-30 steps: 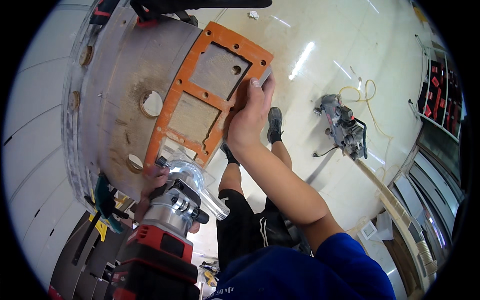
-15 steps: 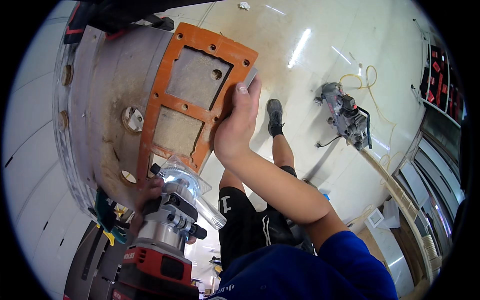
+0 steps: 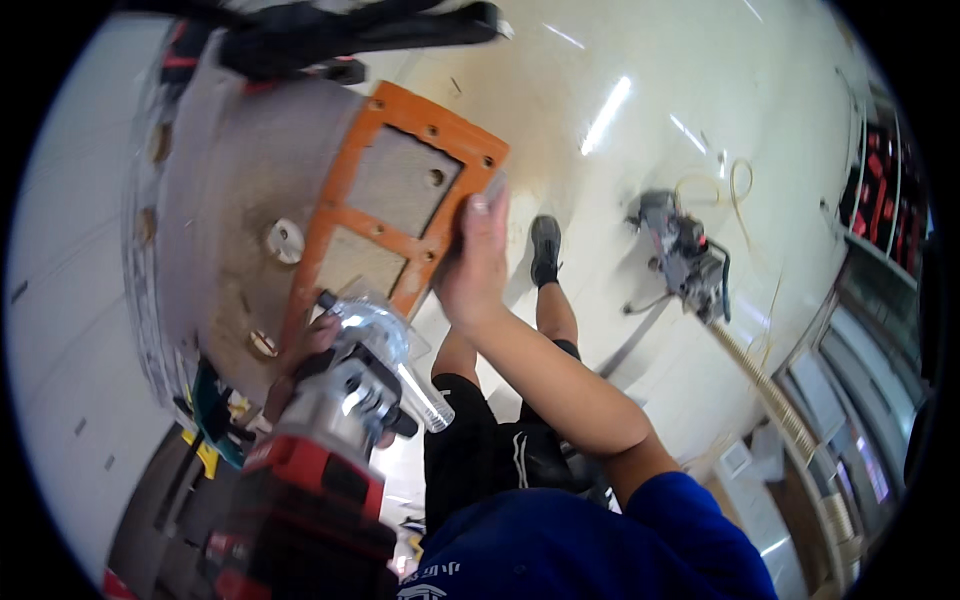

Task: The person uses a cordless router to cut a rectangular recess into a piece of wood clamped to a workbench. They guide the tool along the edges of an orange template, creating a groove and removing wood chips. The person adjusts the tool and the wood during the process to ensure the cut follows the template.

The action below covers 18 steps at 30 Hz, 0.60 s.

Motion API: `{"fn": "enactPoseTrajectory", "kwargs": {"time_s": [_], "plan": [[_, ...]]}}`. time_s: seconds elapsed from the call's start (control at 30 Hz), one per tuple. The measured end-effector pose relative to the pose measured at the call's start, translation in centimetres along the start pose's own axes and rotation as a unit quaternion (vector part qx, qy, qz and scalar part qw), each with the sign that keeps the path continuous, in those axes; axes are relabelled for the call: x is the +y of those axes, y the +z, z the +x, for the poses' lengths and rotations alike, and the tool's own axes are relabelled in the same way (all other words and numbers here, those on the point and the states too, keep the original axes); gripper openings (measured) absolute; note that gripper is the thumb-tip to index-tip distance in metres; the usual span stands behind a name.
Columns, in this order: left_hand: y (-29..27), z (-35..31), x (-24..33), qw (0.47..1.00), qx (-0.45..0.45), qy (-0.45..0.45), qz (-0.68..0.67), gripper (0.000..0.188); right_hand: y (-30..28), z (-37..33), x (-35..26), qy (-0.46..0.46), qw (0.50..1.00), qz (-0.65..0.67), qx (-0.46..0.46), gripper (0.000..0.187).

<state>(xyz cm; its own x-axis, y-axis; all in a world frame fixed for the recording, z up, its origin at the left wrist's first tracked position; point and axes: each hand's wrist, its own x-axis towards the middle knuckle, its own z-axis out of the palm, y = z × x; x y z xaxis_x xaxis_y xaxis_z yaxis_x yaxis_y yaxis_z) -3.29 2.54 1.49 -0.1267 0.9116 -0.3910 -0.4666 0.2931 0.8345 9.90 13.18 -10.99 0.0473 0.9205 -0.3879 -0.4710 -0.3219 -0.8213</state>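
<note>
My left hand (image 3: 312, 348) is wrapped round a red and silver trim router (image 3: 340, 405) with a clear plastic base and dust spout. The router's base overlaps the near end of an orange template (image 3: 335, 210), a flat frame with square windows and several small holes. Under the template lies a dusty grey board, showing through the windows. My right hand (image 3: 475, 265) grips the template's right edge, thumb along the top face and fingers against the side. The router's bit is hidden from sight.
The template rests on a dusty workbench (image 3: 240, 150) with round holes. Black gear (image 3: 360, 40) stands at its far end. A teal and yellow clamp-like tool (image 3: 210, 420) hangs by its near edge. Right, a grey machine (image 3: 685, 250) with a ribbed hose (image 3: 765, 385) stands on the floor.
The whole view has shifted, bringing more of the black gear into sight and blurring the picture slightly. Both hands keep their holds, with the router still over the template's near end.
</note>
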Motion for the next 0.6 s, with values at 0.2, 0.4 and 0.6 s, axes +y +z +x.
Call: {"fn": "enactPoseTrajectory", "kwargs": {"time_s": [0.2, 0.4, 0.6], "plan": [[-2.7, -2.5, -2.2, 0.846, 0.138, 0.26, 0.445, 0.05, 0.1, 1.2, -0.3, 0.023, 0.996, -0.087, -0.015, 0.036], [2.0, -1.6, -8.8, 0.794, 0.305, 0.318, 0.42, 0.066, -10.8, 9.3, -3.8, -0.01, 0.95, -0.271, -0.155, 0.062], [4.8, -3.0, -7.1, 0.845, 0.363, 0.285, 0.269, 0.082, -12.4, 4.2, -10.8, -0.034, 0.913, -0.359, -0.192, 0.059]]}}
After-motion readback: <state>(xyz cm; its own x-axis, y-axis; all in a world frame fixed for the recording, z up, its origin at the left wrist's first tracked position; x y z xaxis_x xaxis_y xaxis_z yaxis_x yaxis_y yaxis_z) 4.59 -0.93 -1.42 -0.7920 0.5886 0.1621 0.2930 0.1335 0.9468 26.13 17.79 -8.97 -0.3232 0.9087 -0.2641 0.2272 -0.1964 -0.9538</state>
